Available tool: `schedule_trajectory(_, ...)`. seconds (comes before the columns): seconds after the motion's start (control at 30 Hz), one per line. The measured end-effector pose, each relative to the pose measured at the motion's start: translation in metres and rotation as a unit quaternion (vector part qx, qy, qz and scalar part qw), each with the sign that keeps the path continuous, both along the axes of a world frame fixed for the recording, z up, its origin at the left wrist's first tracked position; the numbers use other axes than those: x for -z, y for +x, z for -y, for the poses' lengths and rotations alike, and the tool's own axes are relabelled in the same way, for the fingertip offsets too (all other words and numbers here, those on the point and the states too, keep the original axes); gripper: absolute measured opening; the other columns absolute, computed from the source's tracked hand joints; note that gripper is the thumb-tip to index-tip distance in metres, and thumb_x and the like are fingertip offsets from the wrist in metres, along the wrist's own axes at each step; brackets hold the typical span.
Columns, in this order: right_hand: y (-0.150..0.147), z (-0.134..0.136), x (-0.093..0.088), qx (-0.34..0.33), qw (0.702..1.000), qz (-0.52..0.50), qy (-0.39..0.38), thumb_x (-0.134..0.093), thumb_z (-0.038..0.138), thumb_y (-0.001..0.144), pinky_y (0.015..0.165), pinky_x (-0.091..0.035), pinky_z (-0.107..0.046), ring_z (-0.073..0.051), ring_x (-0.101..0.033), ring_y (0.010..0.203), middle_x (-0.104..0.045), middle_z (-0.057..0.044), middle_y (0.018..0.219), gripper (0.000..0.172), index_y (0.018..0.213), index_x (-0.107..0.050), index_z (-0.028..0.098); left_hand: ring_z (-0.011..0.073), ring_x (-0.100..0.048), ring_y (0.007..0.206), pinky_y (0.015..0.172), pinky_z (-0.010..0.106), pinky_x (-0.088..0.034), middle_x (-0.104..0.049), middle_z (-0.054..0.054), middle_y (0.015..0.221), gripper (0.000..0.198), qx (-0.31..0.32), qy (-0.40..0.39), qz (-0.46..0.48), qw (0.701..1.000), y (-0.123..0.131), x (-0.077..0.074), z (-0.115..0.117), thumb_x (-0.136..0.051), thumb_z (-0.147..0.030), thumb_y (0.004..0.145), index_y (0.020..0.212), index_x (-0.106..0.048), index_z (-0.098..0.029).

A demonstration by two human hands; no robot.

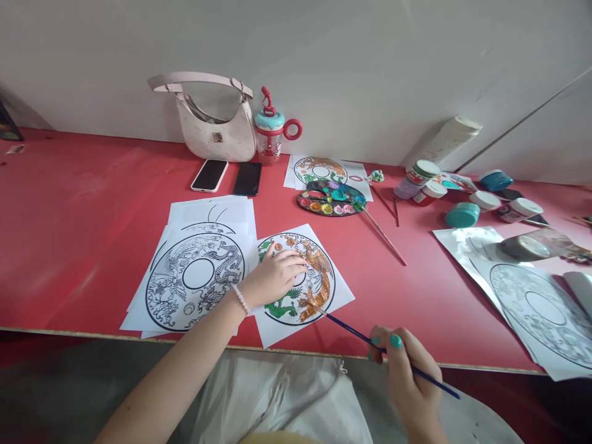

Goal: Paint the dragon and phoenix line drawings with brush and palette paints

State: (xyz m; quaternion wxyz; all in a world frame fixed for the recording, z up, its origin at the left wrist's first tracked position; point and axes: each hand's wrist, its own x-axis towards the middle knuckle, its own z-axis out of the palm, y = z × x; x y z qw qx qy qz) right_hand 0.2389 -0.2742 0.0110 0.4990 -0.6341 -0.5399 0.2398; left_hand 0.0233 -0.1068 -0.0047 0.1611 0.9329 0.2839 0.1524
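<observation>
My left hand (276, 277) lies flat with fingers outstretched on a sheet with a round dragon-and-phoenix drawing (340, 290), partly painted orange and green. A pink bead bracelet (241, 300) circles that wrist. In my right hand (409, 373) a blue paintbrush (348, 328) is pinched, its tip touching the orange figure at the lower right of the drawing. To the left is a stack of sheets (160, 246), the top one an uncoloured round drawing. Beyond the painted sheet sits a black palette (303, 201) with many paint colours and a second brush (383, 235) resting on it.
At the back stand a white handbag (217, 139) and a red-handled cup (269, 139), with two phones (209, 175) in front. Several paint jars (462, 214) cluster at the right. A glass of murky liquid (525, 248) rests on papers (497, 280) near the right edge.
</observation>
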Motion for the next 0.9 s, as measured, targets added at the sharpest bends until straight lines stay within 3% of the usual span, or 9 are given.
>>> schedule_trajectory(0.2, 0.003, -0.005, -0.003, 0.108, 0.994, 0.015, 0.023, -0.047, 0.037, 0.092, 0.045, -0.038, -0.022, -0.009, -0.046, 0.046, -0.048, 0.001, 0.05, 0.04, 0.057, -0.048, 0.018, 0.02, -0.043, 0.126, 0.115, 0.056, -0.006, -0.059, 0.001, 0.127, 0.032, 0.002, -0.014, -0.01, 1.0, 0.0, -0.001, 0.0, -0.044, -0.008, 0.089, 0.115, -0.059, -0.022)
schedule_trajectory(0.9, 0.004, -0.018, -0.001, 0.09, 0.995, -0.018, 0.044, -0.048, 0.036, 0.092, 0.047, -0.039, -0.023, -0.011, -0.05, 0.049, -0.054, 0.0, 0.054, 0.038, 0.059, -0.047, 0.018, 0.0193, -0.044, 0.124, 0.115, 0.054, -0.008, -0.058, 0.001, 0.127, 0.029, 0.004, -0.003, 0.0, 1.0, 0.0, 0.001, -0.001, -0.043, -0.011, 0.091, 0.113, -0.059, -0.022)
